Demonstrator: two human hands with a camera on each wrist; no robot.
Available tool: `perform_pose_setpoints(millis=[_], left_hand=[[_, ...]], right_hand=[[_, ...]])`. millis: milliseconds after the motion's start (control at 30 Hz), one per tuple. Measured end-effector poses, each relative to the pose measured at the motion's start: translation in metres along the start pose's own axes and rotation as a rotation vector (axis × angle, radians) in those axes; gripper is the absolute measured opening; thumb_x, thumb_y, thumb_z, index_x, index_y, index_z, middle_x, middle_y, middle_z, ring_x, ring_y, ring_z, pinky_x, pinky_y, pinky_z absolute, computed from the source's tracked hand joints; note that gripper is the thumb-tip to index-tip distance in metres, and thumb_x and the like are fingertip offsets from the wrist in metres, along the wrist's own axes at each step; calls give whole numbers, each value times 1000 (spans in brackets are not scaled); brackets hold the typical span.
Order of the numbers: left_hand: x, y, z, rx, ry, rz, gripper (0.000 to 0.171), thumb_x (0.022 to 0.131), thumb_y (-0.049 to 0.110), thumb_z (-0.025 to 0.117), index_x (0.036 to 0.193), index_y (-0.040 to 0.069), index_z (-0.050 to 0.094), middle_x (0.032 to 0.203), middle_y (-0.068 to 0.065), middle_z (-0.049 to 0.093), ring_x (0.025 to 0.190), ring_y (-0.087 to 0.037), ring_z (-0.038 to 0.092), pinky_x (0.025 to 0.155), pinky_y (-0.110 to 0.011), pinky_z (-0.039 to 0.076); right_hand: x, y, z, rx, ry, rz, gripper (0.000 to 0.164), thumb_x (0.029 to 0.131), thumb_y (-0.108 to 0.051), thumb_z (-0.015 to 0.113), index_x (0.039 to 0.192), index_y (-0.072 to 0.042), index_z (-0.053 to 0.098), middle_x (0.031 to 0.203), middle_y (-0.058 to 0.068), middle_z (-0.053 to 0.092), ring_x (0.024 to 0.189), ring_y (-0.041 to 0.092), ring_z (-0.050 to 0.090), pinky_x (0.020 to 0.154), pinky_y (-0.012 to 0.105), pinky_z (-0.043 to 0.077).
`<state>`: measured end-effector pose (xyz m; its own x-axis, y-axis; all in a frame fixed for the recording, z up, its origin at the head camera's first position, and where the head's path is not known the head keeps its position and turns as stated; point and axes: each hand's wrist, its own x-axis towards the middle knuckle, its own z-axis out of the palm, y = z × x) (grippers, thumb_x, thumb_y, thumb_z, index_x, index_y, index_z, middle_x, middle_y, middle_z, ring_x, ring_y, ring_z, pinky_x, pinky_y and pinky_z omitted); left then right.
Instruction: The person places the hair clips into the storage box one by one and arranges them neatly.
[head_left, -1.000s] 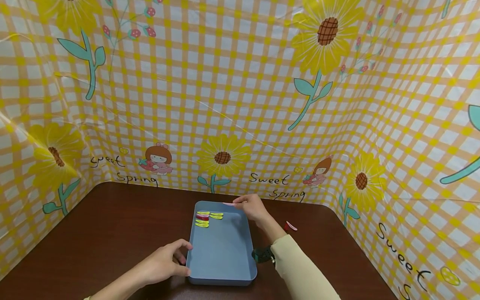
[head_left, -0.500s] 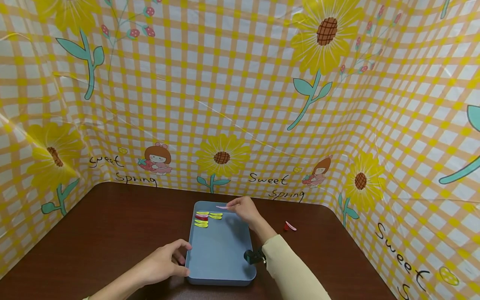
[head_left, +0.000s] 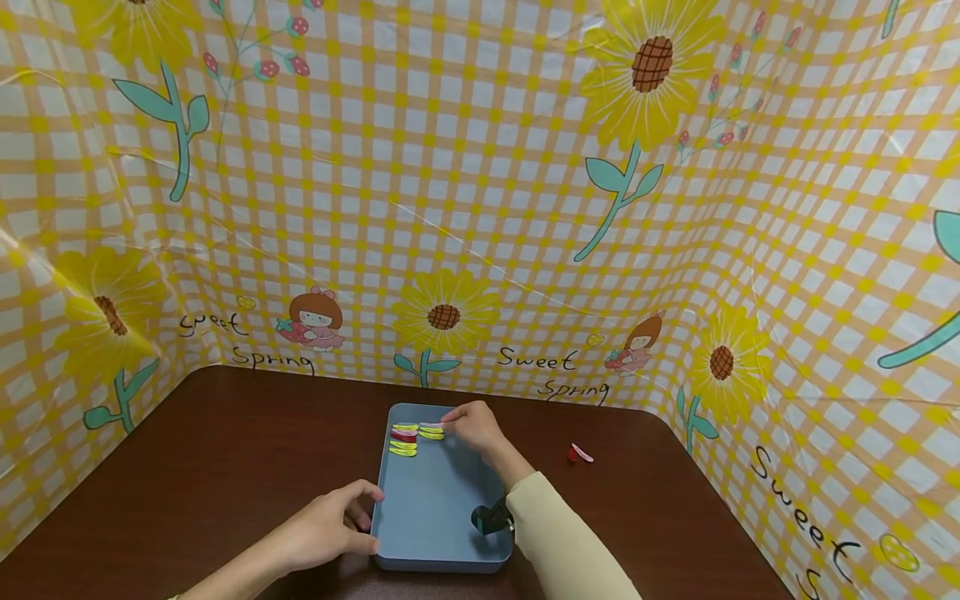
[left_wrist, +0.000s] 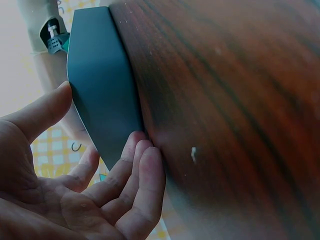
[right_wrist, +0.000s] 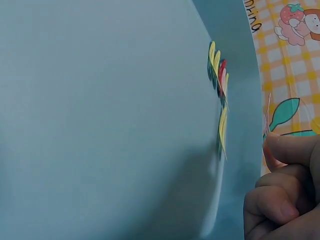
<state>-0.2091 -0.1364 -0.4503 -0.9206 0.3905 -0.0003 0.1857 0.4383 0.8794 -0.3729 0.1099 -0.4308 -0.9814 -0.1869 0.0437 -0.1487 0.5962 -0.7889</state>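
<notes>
A blue-grey tray lies on the dark table. My right hand is over its far part, pinching a pink hair clip by one end between thumb and fingertips. In the right wrist view this hair clip shows as a thin edge. It is just beyond two yellow hair clips. To their left is a column of yellow, pink and red hair clips. My left hand touches the tray's left side; in the left wrist view its fingertips rest against the outer wall.
A pink hair clip and a red hair clip lie on the table right of the tray. A checked, sunflower-printed cloth walls the table at the back and sides. A small dark camera sits at my right wrist.
My right hand has carried the pink hair clip left and toward me, from the tray's far rim to beside the two yellow clips. The left hand stays put.
</notes>
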Motion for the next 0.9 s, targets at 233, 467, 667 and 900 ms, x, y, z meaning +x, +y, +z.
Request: perform_pose_setpoints(millis=[233, 467, 667, 900], left_hand=[[-1, -2, 0, -4, 3, -7, 53, 80, 14, 83, 127, 8, 58, 90, -6, 63, 80, -21, 58, 66, -37, 46], [-1, -3, 1, -1, 8, 7, 53, 80, 14, 83, 126, 8, 58, 90, -5, 63, 81, -20, 58, 66, -36, 46], [-2, -1, -1, -3, -3, 14, 53, 80, 15, 83, 126, 7, 57, 90, -7, 63, 78, -21, 61, 66, -36, 46], [1, -3, -3, 7, 0, 19, 54, 80, 16, 83, 126, 8, 57, 91, -6, 63, 77, -21, 62, 66, -36, 46]], right_hand=[[2, 0, 11, 15, 2, 24, 12, 92, -6, 70, 97, 1, 77, 102, 10, 71, 70, 15, 44, 55, 27, 35], [2, 6, 21, 37, -16, 102, 12, 94, -8, 68, 98, -2, 76, 58, -4, 46, 43, 9, 28, 42, 24, 25], [-2, 9, 26, 40, -9, 96, 13, 94, -8, 68, 102, -1, 75, 59, -4, 50, 41, 8, 26, 41, 23, 26], [-3, 11, 27, 60, 12, 116, 12, 94, -7, 67, 102, 0, 74, 67, -1, 57, 41, 7, 26, 41, 23, 25]])
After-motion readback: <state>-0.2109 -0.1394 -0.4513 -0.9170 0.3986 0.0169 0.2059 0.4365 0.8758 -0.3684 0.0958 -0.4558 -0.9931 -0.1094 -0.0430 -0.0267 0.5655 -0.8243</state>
